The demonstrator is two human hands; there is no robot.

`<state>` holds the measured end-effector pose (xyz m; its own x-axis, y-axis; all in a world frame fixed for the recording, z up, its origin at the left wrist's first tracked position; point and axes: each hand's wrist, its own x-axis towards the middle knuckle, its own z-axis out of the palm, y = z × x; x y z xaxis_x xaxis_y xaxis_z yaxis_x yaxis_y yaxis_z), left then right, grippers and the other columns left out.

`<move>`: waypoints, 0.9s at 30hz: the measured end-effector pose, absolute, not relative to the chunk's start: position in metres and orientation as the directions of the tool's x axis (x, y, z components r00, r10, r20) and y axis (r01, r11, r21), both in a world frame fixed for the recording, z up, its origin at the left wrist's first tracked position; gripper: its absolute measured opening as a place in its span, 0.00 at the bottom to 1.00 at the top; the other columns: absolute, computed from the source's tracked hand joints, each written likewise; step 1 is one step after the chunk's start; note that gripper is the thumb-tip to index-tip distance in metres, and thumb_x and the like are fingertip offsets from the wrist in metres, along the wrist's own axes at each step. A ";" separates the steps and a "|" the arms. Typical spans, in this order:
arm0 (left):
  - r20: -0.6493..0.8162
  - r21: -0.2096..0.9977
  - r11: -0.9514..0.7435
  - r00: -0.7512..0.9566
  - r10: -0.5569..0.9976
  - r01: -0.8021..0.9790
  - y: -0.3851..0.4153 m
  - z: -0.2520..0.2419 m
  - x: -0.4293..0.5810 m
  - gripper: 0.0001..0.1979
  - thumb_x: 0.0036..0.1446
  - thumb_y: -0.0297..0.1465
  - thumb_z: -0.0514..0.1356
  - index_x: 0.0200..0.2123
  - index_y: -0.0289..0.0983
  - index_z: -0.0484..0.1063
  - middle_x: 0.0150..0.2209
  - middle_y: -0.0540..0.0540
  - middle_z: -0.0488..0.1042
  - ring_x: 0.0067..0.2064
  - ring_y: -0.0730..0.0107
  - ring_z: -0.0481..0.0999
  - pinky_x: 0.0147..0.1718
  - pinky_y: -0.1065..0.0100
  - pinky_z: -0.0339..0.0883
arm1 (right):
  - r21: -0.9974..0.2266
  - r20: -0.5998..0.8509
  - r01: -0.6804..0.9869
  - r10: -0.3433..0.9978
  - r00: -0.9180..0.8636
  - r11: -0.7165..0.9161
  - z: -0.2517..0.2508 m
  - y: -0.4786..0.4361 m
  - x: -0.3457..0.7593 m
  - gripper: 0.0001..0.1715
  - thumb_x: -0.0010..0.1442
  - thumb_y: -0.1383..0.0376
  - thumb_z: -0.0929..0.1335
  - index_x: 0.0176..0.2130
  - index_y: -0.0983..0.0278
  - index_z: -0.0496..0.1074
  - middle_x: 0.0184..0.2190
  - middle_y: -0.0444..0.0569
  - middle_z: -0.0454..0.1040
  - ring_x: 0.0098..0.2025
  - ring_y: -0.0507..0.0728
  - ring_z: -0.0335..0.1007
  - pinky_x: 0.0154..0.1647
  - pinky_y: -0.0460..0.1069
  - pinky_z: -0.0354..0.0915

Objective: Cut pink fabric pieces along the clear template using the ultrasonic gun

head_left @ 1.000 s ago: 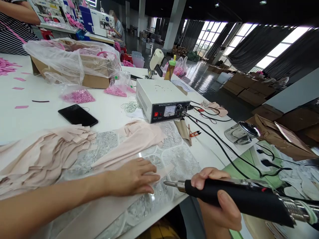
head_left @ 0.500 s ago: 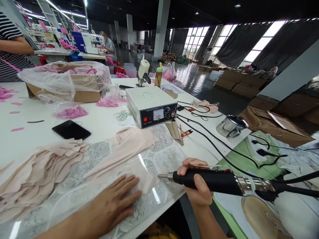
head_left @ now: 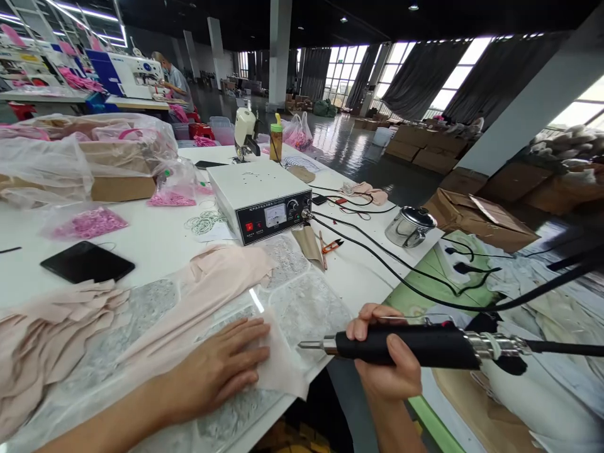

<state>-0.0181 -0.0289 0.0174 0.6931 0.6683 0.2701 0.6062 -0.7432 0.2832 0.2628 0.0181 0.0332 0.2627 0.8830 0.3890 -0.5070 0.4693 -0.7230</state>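
My left hand (head_left: 236, 355) lies flat, fingers stretched out, on a thin pale pink fabric piece (head_left: 285, 371) at the table's front edge. Beneath is a clear-topped sheet with a grey stone pattern (head_left: 311, 296). My right hand (head_left: 384, 352) is wrapped round a black corded handpiece (head_left: 410, 346) with a pointed metal tip. That tip points left, just beside the fabric's right edge; whether it touches anything I cannot tell. Another pale pink cloth (head_left: 226, 270) lies behind my left hand, and a stack of pink fabric pieces (head_left: 61, 340) is at the left.
A white control box (head_left: 264, 189) with a gauge stands behind the sheet. Near it are orange snips (head_left: 333, 246), a glass pot (head_left: 410, 228), a phone (head_left: 87, 262) and a bag of pink pieces (head_left: 89, 223). Black cables (head_left: 377, 251) run to the right.
The view has swung right, so the table's things sit further left. The fabric under my left hand now hangs nearer the front edge. The handpiece stays in my right hand, its tip apart from the fabric's corner.
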 end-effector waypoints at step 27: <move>0.263 0.506 -0.436 0.348 0.900 0.744 0.008 0.014 -0.005 0.12 0.72 0.35 0.53 0.45 0.40 0.77 0.43 0.44 0.76 0.41 0.63 0.79 0.41 0.66 0.76 | -0.688 0.301 -0.587 0.904 0.304 0.427 0.017 0.042 0.234 0.12 0.52 0.61 0.67 0.36 0.61 0.77 0.30 0.46 0.73 0.19 0.50 0.66 0.21 0.49 0.65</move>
<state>-0.0047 0.0078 0.0143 0.3478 0.8999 0.2631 0.7442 -0.4357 0.5064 0.2341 0.0424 0.0174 0.3039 0.9038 0.3014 -0.5870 0.4268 -0.6879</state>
